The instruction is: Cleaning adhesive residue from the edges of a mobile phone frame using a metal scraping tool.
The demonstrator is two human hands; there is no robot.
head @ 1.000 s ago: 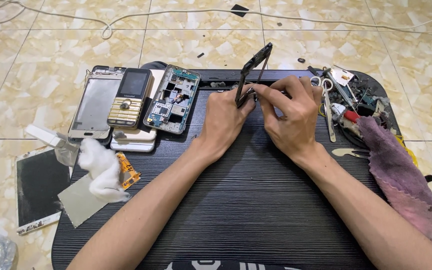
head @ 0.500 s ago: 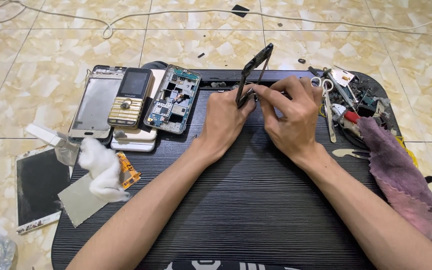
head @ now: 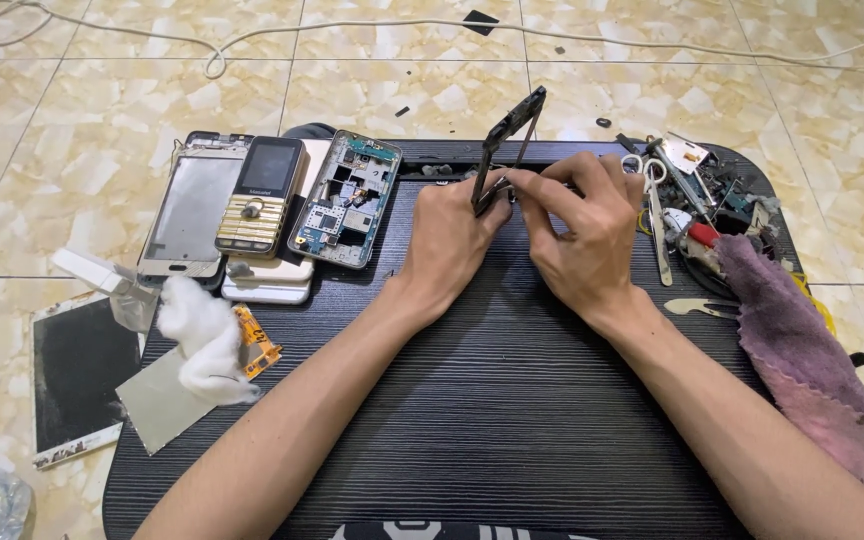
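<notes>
- A thin black phone frame (head: pixel 508 150) is held upright on its edge at the far middle of the dark bench (head: pixel 492 420), its lower end pinched by the left hand (head: pixel 452 235).
- The fingers (head: pixel 542 190) of the right hand (head: pixel 587 235) are closed at the frame's lower end, apparently on a small part that is too small to make out.
- The frame is best kept steady by the left hand while only light force is applied by the right, since so slim a frame would probably bend easily.
- The work should be kept low over the bench, so that a dropped part is caught there.
- The bare circuit board (head: pixel 347 198), the gold keypad phone (head: pixel 260 196) at far left and the scissors (head: pixel 655 215) at right are lying well apart from the hands.
</notes>
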